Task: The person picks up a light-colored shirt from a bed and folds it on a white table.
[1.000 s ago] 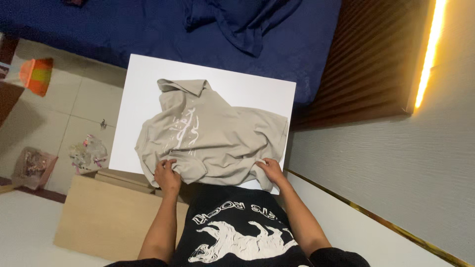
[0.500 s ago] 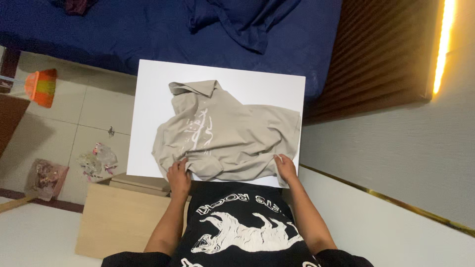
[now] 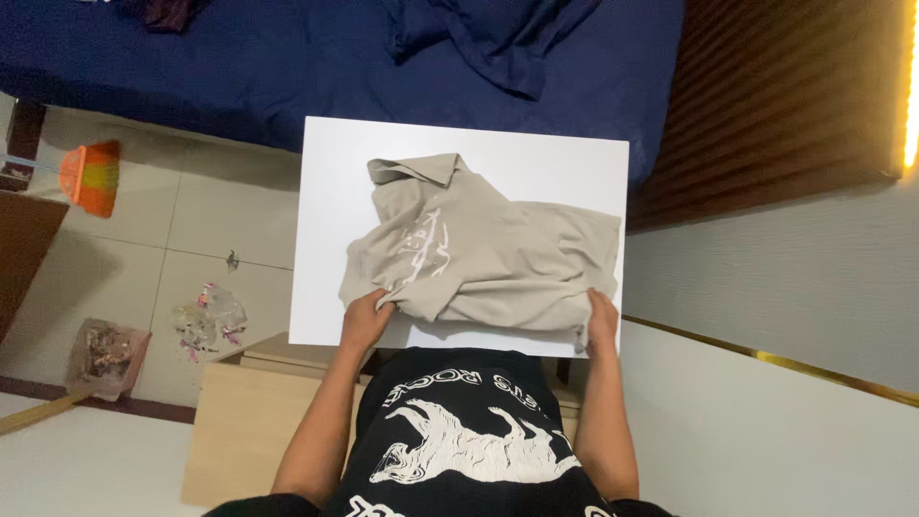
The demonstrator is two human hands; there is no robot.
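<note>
- I see a white table (image 3: 325, 191) carrying everything; its far edge meets a dark blue bed (image 3: 239, 57), and its near edge sits just in front of my body.
- A beige shirt (image 3: 498, 258) lies on that table, spread from about the middle across to the right edge. Its long axis runs left to right, roughly parallel to the near edge.
- The shirt's collar (image 3: 414, 170) points toward the far-left part of the table, and a pale printed design (image 3: 421, 247) faces up on the left half. The lower portion looks folded over toward me, forming a thick doubled edge along the near side.
- The shirt lies directly ahead of both hands, away from my body; both reach it at its near edge, so neither hand is clearly closer.
- My left hand (image 3: 365, 318) is closed on the near-left corner of the fabric, fingers curled into a bunched fold.
- My right hand (image 3: 602, 321) rests on the near-right corner of the shirt, at the table's right edge; it presses or pinches the cloth, but I cannot tell which.
- Off the left edge, on the tiled floor (image 3: 191, 220), lie an orange broom (image 3: 91, 177) and some litter (image 3: 211, 316).
</note>
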